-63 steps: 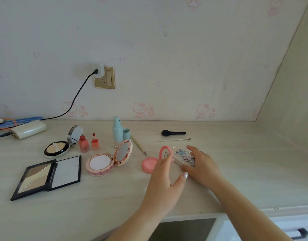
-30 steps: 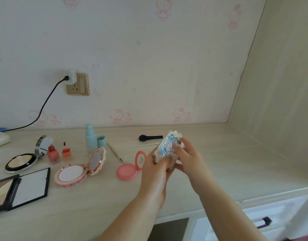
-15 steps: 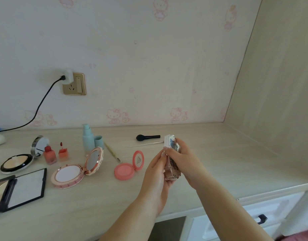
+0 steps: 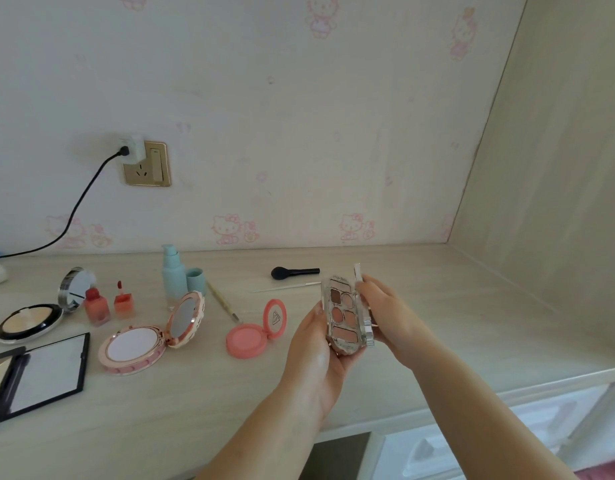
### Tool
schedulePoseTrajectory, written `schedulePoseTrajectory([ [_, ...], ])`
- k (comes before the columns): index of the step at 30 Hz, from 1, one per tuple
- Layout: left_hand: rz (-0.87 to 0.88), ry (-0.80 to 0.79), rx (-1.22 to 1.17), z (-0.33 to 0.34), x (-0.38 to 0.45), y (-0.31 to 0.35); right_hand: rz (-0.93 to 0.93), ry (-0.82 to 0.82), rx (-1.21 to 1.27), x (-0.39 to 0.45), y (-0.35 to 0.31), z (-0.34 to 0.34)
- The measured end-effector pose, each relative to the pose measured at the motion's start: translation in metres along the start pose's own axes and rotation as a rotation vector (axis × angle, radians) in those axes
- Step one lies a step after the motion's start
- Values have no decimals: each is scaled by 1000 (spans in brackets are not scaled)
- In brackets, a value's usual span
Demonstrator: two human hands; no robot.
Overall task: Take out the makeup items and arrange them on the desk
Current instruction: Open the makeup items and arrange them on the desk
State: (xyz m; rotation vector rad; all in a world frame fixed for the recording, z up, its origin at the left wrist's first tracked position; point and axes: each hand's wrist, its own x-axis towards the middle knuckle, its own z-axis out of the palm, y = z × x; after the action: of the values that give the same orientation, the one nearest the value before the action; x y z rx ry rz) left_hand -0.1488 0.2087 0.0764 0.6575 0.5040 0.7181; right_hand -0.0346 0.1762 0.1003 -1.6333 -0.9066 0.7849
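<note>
Holding open eyeshadow palette [image 4: 346, 315] in both hands.

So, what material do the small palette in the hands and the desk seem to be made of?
Palette: looks like clear, glossy hard plastic; its edges are see-through and catch light, and the pans inside look like matte pressed powder. Left hand and right hand hold it open. Desk: pale wood-grain surface, probably laminate, with a dull finish.

The left edge is cutting off the black palette [image 4: 36, 374]; the hands are hiding the eyeshadow palette's [image 4: 347, 315] underside.
</note>
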Motion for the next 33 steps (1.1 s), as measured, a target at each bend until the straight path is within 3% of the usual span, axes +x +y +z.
schedulePoseTrajectory([
  [7, -37, 102, -95, -4, 12, -3, 146, 80, -23, 19, 17, -34],
  [13, -6, 146, 122, -10, 16, -6, 186, 112, -194, 44, 27, -35],
  [24, 36, 117, 522, -30, 25, -4, 59, 144, -381, 75, 25, -13],
  [33, 27, 37, 672, -39, 25, -4, 9, 124, -522, 86, 31, -5],
])
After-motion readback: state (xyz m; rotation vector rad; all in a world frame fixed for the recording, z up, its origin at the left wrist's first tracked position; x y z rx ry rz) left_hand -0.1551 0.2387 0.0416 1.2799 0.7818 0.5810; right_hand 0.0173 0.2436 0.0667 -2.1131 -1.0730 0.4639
